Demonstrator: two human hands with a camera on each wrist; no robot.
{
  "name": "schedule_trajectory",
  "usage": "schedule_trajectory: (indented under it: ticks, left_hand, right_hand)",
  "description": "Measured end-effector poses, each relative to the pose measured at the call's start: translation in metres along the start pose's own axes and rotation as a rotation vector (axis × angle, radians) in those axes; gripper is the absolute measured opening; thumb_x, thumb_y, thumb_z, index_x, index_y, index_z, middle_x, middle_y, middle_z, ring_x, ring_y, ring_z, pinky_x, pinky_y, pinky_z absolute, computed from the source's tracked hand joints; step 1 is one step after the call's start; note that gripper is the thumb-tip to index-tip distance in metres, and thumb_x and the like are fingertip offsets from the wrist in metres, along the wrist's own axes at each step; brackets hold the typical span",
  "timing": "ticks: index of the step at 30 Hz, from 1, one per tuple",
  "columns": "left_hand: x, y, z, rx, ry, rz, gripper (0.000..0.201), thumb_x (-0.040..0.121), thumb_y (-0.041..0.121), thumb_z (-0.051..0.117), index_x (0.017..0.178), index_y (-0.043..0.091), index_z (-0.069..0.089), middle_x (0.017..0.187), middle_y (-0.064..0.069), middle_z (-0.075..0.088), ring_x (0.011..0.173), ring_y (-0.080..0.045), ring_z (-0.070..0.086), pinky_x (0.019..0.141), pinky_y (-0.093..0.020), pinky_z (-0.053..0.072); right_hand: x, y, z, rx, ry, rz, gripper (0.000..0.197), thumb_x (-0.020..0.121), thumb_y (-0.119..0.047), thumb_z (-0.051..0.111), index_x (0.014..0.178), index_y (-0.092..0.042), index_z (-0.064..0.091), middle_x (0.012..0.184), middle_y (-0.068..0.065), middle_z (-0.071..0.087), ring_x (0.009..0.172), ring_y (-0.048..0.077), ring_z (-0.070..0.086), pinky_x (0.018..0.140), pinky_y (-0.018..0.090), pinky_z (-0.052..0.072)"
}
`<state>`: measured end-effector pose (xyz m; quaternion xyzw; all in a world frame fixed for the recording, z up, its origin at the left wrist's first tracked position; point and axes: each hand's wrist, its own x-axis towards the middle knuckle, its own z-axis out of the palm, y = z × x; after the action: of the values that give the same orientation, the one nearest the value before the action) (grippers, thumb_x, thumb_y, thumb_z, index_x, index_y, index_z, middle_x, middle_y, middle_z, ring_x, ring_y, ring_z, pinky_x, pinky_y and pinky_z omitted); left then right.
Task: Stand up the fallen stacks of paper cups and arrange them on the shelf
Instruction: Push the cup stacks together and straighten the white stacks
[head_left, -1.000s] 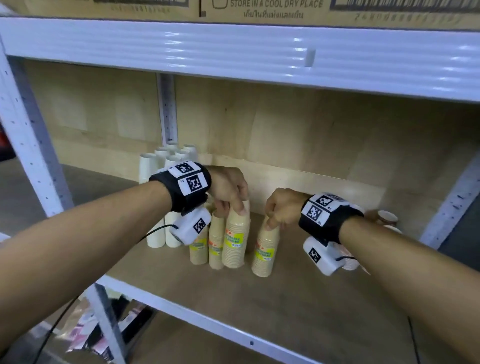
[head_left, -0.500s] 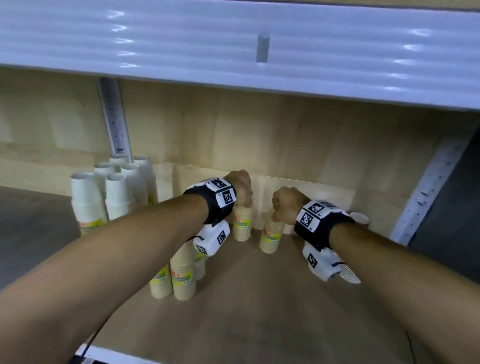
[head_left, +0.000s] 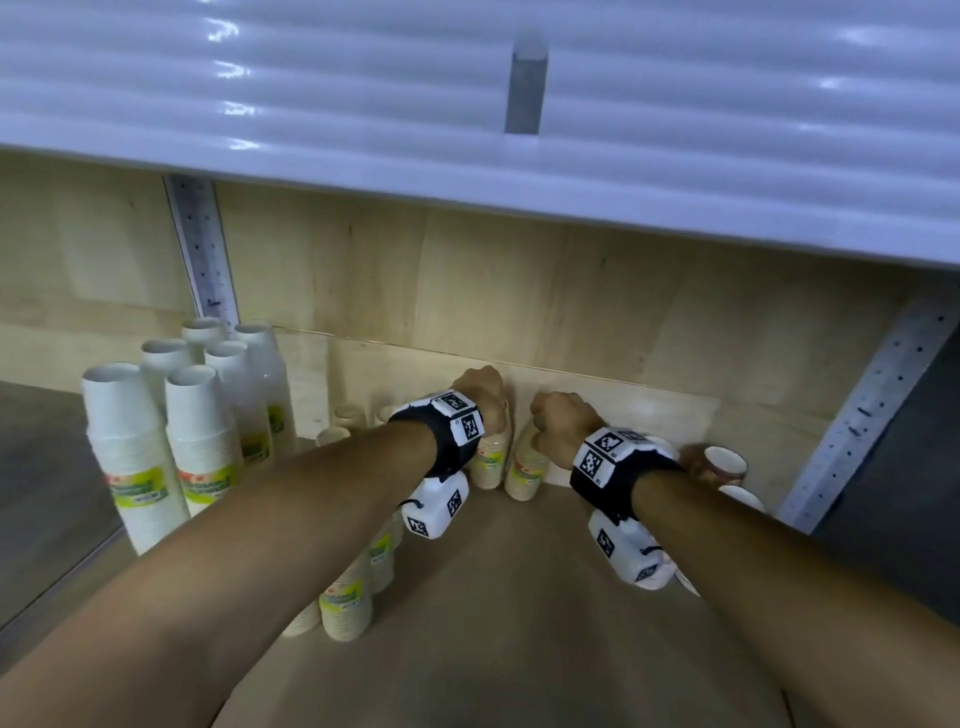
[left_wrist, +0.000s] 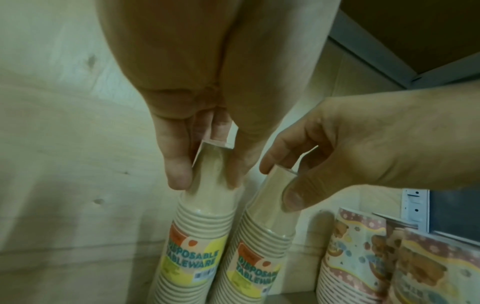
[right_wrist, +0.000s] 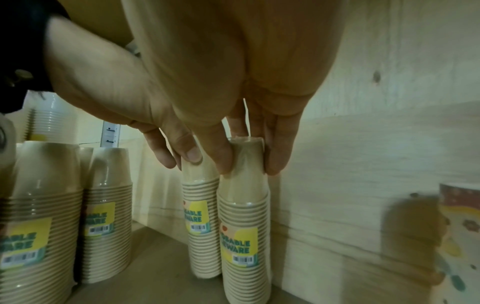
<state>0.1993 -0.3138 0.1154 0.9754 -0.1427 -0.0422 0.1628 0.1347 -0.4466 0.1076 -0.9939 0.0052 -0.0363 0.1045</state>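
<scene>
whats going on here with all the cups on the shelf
A person is tidying wrapped stacks of paper cups on a wooden shelf. The left hand grips the top of one beige stack, and the right hand grips the beige stack beside it. Both stacks stand upright near the back wall. More beige stacks stand nearer the front, tall white stacks to the left, and patterned cups to the right.

Stockroom: metal shelving (head_left: 200, 249) (packaged cup stacks (head_left: 132, 452)).

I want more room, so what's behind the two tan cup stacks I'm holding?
Only the wooden back wall shows behind both cup stacks; whether they touch it is hidden.
</scene>
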Motion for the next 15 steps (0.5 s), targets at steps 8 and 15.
schedule_trajectory:
  ticks: [8,15]
  left_hand:
    - [0.008,-0.007,0.009,-0.062,0.032,0.006,0.019,0.086,0.022,0.069,0.097,0.007,0.063,0.107,-0.009,0.066,0.086,-0.024,0.062,0.061,-0.025,0.042]
    - [0.006,-0.003,0.006,-0.178,0.062,-0.031,0.027,0.087,0.018,0.07,0.109,0.003,0.066,0.109,-0.011,0.067,0.097,-0.029,0.066,0.071,-0.029,0.051]
  right_hand:
    - [0.019,0.002,0.008,0.017,0.025,-0.025,0.029,0.086,-0.008,0.052,0.115,-0.013,0.058,0.114,0.008,0.061,0.104,0.029,0.059,0.074,0.025,0.039]
    - [0.029,0.002,0.01,0.126,0.076,0.004,0.015,0.087,-0.008,0.055,0.085,-0.021,0.047,0.102,0.009,0.062,0.1,0.03,0.061,0.072,0.024,0.035]
